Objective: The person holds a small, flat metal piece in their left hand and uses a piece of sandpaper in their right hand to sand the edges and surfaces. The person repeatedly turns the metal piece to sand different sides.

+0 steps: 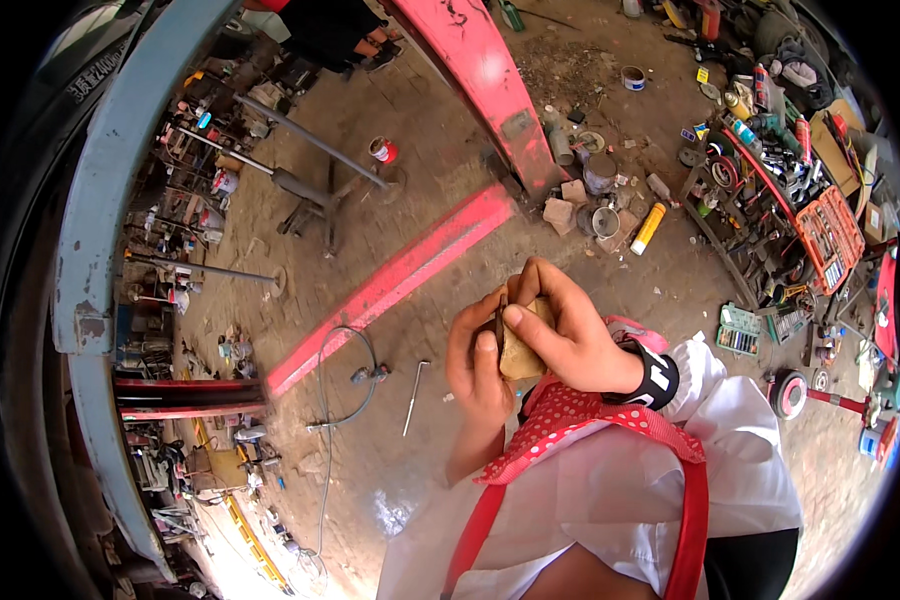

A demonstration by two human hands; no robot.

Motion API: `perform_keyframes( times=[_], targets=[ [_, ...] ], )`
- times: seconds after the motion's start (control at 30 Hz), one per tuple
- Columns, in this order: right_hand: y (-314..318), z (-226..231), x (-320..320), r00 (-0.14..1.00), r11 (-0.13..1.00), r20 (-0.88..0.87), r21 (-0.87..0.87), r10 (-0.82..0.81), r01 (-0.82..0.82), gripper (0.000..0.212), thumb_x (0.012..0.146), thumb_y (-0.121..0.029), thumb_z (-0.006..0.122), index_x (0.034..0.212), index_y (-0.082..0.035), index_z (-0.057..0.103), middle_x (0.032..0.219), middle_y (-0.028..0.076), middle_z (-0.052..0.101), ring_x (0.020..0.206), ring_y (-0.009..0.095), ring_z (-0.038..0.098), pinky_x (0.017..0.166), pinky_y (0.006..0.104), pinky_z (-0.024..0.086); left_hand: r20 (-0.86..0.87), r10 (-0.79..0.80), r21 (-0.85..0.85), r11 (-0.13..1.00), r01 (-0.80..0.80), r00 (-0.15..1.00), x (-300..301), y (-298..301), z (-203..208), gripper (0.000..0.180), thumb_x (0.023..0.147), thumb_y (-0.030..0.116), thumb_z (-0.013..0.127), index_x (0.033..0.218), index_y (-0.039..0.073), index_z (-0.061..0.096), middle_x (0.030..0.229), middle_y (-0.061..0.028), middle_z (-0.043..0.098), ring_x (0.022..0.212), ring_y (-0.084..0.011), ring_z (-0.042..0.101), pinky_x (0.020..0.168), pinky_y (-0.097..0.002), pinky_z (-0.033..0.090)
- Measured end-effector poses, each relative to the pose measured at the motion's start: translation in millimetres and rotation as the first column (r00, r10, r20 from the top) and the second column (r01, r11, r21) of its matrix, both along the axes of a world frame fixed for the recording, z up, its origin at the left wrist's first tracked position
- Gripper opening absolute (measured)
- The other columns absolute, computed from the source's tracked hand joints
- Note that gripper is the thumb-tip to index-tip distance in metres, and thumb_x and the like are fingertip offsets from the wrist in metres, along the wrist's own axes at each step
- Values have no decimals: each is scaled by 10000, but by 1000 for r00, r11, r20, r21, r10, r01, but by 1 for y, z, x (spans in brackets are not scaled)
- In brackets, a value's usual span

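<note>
My left hand [477, 365] and my right hand [582, 345] meet in front of my apron, in the middle of the view. The fingers of my right hand close on a tan, flat piece [521, 358] that looks like folded sandpaper or cloth; its exact kind does not show. A narrow dark piece [500, 322] stands along the tan one, pinched between the left thumb and fingers. My fingers cover much of both pieces. A black and white band [657, 372] wraps my right wrist.
A pink-red steel beam [400, 280] crosses the floor ahead, meeting a red post [485, 75]. A blue-grey post [95, 250] stands left. A hose [326, 440] and metal wrench [416, 398] lie on the floor. Tools and an orange socket case [830, 240] crowd the right.
</note>
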State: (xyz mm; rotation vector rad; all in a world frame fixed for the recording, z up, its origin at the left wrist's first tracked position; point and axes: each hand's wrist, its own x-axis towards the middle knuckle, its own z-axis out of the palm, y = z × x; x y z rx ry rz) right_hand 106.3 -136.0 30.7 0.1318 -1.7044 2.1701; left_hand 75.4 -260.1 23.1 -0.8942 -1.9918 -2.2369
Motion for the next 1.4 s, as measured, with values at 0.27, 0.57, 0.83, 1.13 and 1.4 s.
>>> perform_keyframes(
  times=[0.27,0.57,0.83,1.13,1.4],
  targets=[
    [1,3,-3,1000,999,-6,41,17,-17,177,901,-146,561,874,-17,443,770,66,439,687,135,433,601,292,377,-15,55,-4,998,-55,998,-1,2,1,373,955,169,351,1181,-87,499,1201,-179,529,1135,-266,515,975,-366,394],
    [-1,0,1,999,998,21,64,26,-28,172,893,-142,570,865,-16,456,778,59,455,690,120,436,600,282,377,-67,35,-22,999,-36,997,-1,-3,4,367,954,169,355,1178,-85,495,1193,-178,529,1128,-266,516,971,-366,397],
    [-2,-3,3,1000,1000,13,4,3,-3,177,897,-142,566,854,-17,449,759,59,443,694,130,438,608,286,376,44,18,34,999,-20,999,5,-1,-2,362,954,175,359,1171,-78,499,1184,-159,532,1112,-232,515,958,-347,402],
    [-2,3,6,999,999,34,26,39,-40,175,930,-139,521,853,-39,401,829,36,440,764,97,395,683,250,368,27,29,9,1000,-29,999,11,-4,-2,347,948,177,374,1155,-61,520,1147,-140,552,1078,-221,532,922,-332,422],
    [-6,-4,8,999,985,5,-171,39,-38,149,916,-133,536,867,-34,437,800,27,457,741,91,423,646,256,377,16,38,9,999,-38,999,9,3,2,396,956,201,364,1209,-77,491,1230,-168,527,1118,-242,529,950,-344,422]
  ],
)
